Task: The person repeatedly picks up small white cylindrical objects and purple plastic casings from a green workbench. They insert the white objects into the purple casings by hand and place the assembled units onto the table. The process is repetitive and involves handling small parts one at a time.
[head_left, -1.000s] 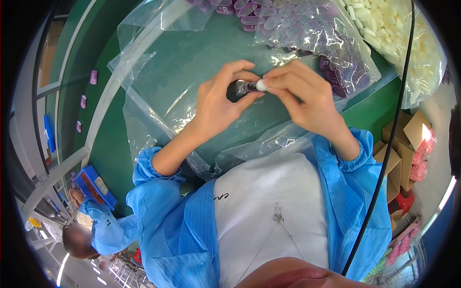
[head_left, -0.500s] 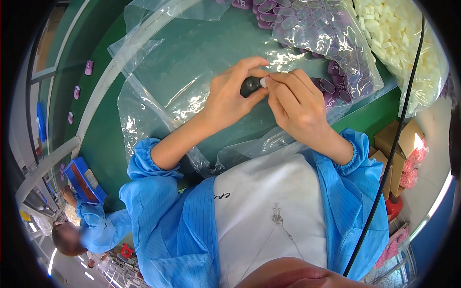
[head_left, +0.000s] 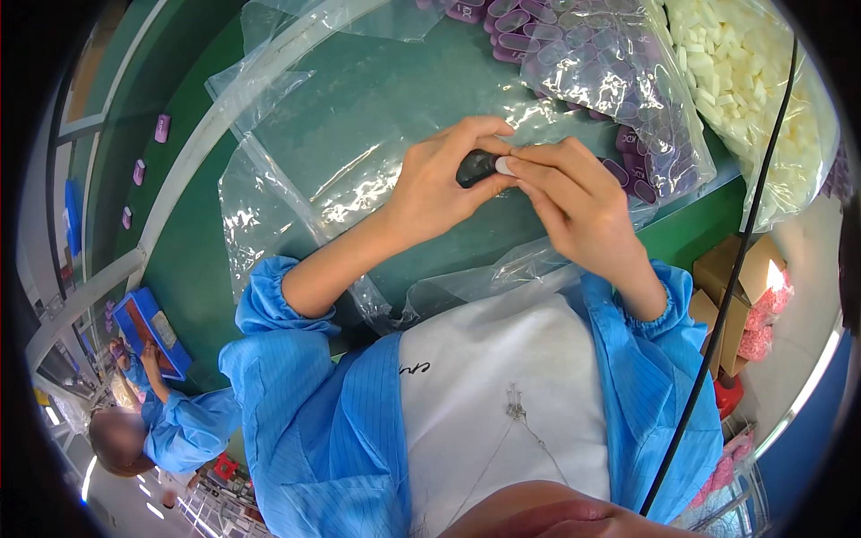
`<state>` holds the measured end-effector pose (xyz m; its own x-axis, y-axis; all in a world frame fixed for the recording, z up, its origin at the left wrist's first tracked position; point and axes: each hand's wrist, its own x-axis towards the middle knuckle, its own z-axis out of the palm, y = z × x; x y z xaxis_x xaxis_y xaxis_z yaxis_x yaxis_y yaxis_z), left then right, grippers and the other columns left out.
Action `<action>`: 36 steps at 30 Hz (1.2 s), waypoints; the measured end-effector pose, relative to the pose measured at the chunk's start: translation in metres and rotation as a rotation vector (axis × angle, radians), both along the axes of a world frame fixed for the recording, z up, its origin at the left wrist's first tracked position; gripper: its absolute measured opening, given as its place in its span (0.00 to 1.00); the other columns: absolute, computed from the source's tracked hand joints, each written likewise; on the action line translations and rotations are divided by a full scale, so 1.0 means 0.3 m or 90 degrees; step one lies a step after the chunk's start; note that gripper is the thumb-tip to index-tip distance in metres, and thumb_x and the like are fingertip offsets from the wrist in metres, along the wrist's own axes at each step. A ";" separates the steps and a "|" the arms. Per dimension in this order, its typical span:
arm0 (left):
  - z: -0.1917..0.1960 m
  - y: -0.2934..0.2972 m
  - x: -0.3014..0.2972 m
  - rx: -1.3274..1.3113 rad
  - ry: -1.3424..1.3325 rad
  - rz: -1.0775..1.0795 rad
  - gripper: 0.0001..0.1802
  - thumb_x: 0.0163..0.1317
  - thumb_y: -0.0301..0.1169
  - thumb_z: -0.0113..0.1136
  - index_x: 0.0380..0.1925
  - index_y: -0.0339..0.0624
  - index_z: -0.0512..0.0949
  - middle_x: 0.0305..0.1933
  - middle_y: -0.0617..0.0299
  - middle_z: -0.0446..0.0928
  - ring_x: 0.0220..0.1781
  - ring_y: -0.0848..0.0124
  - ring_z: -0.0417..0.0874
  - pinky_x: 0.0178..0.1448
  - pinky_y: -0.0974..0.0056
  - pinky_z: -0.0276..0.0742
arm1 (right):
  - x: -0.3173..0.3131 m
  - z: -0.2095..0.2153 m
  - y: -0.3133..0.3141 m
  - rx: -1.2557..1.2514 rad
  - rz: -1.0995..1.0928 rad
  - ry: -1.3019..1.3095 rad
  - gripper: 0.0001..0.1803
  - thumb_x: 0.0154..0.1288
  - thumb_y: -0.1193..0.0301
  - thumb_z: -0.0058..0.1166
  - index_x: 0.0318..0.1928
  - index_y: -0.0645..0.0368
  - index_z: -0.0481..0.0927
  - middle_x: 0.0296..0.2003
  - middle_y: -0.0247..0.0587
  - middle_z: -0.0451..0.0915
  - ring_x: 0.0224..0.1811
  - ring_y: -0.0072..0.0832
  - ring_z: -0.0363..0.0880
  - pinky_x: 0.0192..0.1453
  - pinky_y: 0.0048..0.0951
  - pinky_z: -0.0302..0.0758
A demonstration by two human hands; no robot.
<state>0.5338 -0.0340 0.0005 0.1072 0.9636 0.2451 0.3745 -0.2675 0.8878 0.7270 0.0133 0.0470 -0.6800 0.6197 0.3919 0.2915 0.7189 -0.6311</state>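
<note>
My left hand (head_left: 435,184) is closed around a dark, rounded oval shell (head_left: 476,168), with its thumb and fingers curled about the sides. From the right, my right hand (head_left: 578,197) pinches a small white piece (head_left: 504,165) against the shell's right end. Fingers hide part of both, so I cannot tell how far the white piece sits in the shell. The two hands nearly touch above a clear plastic sheet (head_left: 395,99) on the green table.
Purple oval shells (head_left: 511,43) lie heaped at the far right, partly under clear plastic. Beyond them stands a bag of white pieces (head_left: 722,76). Loose purple shells (head_left: 162,128) lie at left beyond a pale rail (head_left: 170,193). A co-worker reaches into a blue tray (head_left: 161,336). Cardboard boxes (head_left: 717,269) stand right.
Both my hands have shifted slightly right and nearer me, still holding the shell and white piece. At left, the co-worker's hands now show at the blue tray.
</note>
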 end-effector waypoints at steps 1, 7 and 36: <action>-0.003 0.002 0.000 0.011 0.001 -0.003 0.30 0.53 0.26 0.77 0.55 0.43 0.73 0.45 0.59 0.88 0.46 0.63 0.90 0.51 0.64 0.83 | 0.010 0.001 0.006 -0.030 0.009 0.011 0.13 0.52 0.84 0.65 0.41 0.68 0.83 0.40 0.48 0.82 0.35 0.38 0.80 0.34 0.34 0.78; -0.003 0.006 0.012 0.005 -0.036 0.000 0.26 0.52 0.28 0.77 0.50 0.43 0.76 0.41 0.59 0.87 0.44 0.58 0.88 0.47 0.61 0.83 | 0.034 -0.029 0.005 0.041 -0.004 0.007 0.14 0.50 0.84 0.66 0.41 0.68 0.83 0.36 0.46 0.83 0.30 0.37 0.81 0.32 0.33 0.79; 0.026 0.041 -0.012 0.213 0.124 -0.120 0.11 0.50 0.23 0.72 0.35 0.37 0.83 0.41 0.56 0.84 0.38 0.59 0.86 0.38 0.61 0.82 | 0.065 -0.079 0.017 0.206 0.056 -0.019 0.18 0.49 0.78 0.61 0.44 0.69 0.82 0.42 0.47 0.81 0.34 0.34 0.81 0.31 0.28 0.80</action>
<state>0.5301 -0.0218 0.0084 0.3489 0.7938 0.4981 0.4437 -0.6081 0.6583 0.7466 0.0186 0.0233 -0.7396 0.4046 0.5379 0.2344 0.9039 -0.3577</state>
